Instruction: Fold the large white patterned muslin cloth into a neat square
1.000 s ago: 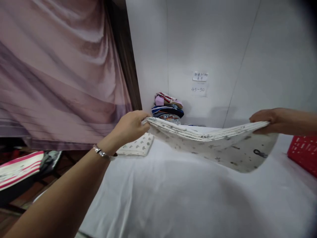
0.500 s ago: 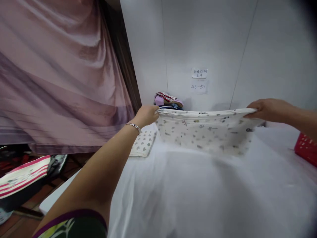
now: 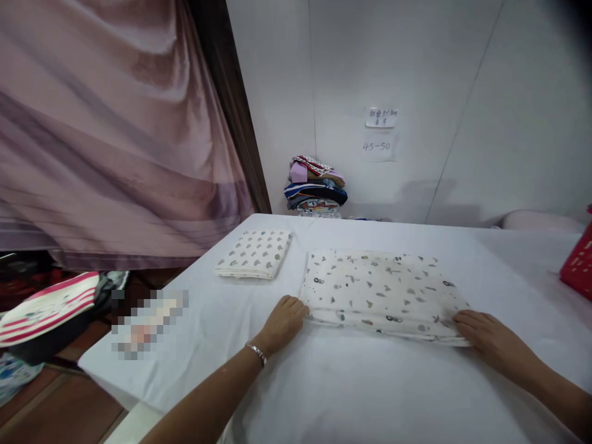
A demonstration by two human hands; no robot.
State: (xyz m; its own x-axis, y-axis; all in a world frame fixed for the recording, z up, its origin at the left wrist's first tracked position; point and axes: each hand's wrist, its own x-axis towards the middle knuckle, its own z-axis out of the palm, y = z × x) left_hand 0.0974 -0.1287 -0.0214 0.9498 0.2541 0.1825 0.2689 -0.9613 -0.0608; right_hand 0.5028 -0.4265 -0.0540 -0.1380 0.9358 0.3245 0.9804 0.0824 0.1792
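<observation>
One bench (image 3: pixel 351 382): draped in white; both cloths are carried flat on it.
Cloth (image 3: pixel 382 290): folded, printed, laid flat mid-bench, its near edge squared toward the person, seemingly so the layers stay aligned.
Small cloth (image 3: pixel 255 253): folded, set apart to the left, nearer the far edge.
Right hand (image 3: pixel 485 336): spread flat, fingertips touching the near right corner.
Left hand (image 3: pixel 283 319): curled against the near left corner; a pinch cannot be told.

A pixelated patch (image 3: pixel 148 322) masks whatever sits at the table's (image 3: pixel 324 394) left edge. The red crate (image 3: pixel 578 265) is cut off by the right border. The upper wall note (image 3: pixel 381 117) is too small to read. Whether the left hand (image 3: pixel 283 322) or right hand (image 3: pixel 485 339) pinches the folded cloth (image 3: pixel 379 290) cannot be told.
</observation>
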